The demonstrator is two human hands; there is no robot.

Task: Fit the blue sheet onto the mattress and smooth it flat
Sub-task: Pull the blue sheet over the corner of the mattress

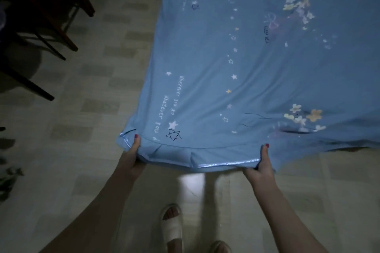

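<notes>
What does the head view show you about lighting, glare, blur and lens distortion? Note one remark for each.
Head view: dim overall, with the chairs at top left nearly black; one bright patch of glare on the floor below the blue sheet; its shiny hem glints between the left hand and right hand; the far flower print is smeared and soft; the wide lens bows the sheet's edges.

You grip the blue sheet [236, 80] by its near hem, left hand [131, 158] and right hand [262, 165] well apart, thumbs on top, above the tiled floor [92, 109] and your sandalled foot [171, 226].
</notes>
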